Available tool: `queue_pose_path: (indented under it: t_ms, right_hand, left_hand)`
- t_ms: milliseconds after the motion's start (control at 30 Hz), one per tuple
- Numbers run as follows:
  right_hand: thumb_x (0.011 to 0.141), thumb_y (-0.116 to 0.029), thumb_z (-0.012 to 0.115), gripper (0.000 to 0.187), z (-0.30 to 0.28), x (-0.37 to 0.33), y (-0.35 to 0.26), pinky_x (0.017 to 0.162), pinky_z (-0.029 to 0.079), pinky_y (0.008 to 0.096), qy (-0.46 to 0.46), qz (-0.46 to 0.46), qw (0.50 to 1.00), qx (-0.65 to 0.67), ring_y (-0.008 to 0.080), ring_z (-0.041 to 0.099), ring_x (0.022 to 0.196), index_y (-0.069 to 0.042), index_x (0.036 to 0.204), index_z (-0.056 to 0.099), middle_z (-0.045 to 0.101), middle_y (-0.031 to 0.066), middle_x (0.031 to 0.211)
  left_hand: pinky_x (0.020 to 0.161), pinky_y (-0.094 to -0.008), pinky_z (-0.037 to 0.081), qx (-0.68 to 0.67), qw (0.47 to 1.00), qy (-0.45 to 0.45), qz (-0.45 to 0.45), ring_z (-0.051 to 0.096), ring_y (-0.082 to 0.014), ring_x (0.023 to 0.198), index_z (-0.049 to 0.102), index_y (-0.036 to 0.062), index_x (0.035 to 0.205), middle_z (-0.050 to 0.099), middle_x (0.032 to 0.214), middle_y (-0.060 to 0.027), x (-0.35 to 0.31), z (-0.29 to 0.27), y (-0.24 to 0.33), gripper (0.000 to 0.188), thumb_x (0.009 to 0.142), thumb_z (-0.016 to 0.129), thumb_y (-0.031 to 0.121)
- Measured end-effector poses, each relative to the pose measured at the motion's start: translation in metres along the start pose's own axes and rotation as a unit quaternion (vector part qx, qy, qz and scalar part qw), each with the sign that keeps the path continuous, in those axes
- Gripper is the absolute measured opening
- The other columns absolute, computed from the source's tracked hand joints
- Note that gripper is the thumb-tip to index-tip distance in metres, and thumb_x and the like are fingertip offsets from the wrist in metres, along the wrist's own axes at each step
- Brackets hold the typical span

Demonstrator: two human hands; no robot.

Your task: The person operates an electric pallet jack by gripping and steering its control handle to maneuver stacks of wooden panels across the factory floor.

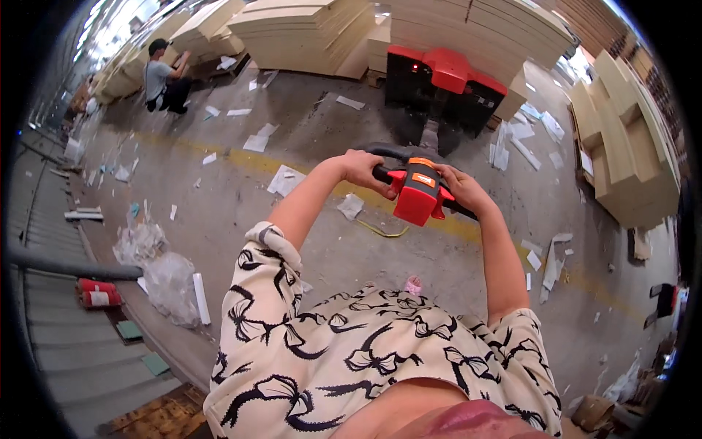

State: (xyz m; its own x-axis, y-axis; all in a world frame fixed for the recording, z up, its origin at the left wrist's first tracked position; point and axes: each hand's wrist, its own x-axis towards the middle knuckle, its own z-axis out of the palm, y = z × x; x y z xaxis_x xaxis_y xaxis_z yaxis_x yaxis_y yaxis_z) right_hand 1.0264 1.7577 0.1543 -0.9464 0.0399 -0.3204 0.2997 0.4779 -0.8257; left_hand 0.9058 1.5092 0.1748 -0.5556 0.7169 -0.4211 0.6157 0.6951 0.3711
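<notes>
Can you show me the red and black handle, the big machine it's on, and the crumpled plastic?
Red and black handle (415, 207): head view, on its red middle part.
Big machine (443, 71): head view, on its red top cover.
Crumpled plastic (172, 287): head view, on the middle of the clear heap.

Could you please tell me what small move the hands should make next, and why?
Perhaps pull the handle gently back: the left hand and right hand are on it, and boards stand just beyond the truck.
</notes>
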Motion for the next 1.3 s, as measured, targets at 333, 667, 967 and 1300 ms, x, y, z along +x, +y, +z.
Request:
queue_pose_path:
  t_ms: [333,667,967,1300]
  right_hand:
    - [0.095,-0.041,0.044,0.04,0.0,-0.01,-0.005,0.061,0.047,0.0251,0.016,-0.058,0.998,-0.023,0.0095,0.054,0.072,-0.021,0.13,0.05,0.062,0.003,0.097]
    - [0.061,-0.04,0.079,0.049,-0.019,-0.035,0.011,0.074,0.047,0.0328,-0.022,-0.06,0.965,-0.254,0.022,0.062,0.078,-0.008,0.095,0.065,0.065,0.0104,0.082]
    - [0.064,-0.044,0.074,0.042,-0.029,-0.046,0.046,0.069,0.049,0.0412,0.035,-0.081,0.935,-0.344,0.0341,0.061,0.079,-0.009,0.084,0.065,0.064,0.0161,0.08]
    - [0.06,-0.051,0.075,0.05,-0.049,-0.084,0.065,0.068,0.048,0.0404,-0.015,-0.068,0.934,-0.349,0.0327,0.061,0.078,-0.007,0.08,0.063,0.064,0.0149,0.079]
  left_hand:
    - [0.075,-0.0343,0.048,0.024,0.998,0.04,0.036,0.063,-0.029,0.084,0.061,0.0079,0.09,0.065,0.087,-0.0127,-0.002,0.007,0.002,0.079,0.05,0.067,0.076]
    - [0.074,-0.0345,0.047,0.055,0.995,0.084,0.017,0.064,-0.0272,0.082,0.062,0.0085,0.082,0.065,0.082,-0.0106,0.004,0.019,0.016,0.075,0.046,0.07,0.074]
    - [0.075,-0.04,0.047,0.093,0.987,0.125,-0.028,0.064,-0.0288,0.082,0.064,0.012,0.081,0.066,0.081,-0.0108,0.014,0.055,0.046,0.065,0.049,0.073,0.067]
    - [0.077,-0.04,0.046,0.071,0.989,0.114,-0.055,0.063,-0.0293,0.084,0.064,0.0106,0.088,0.066,0.082,-0.0132,-0.007,0.083,0.101,0.057,0.056,0.071,0.057]
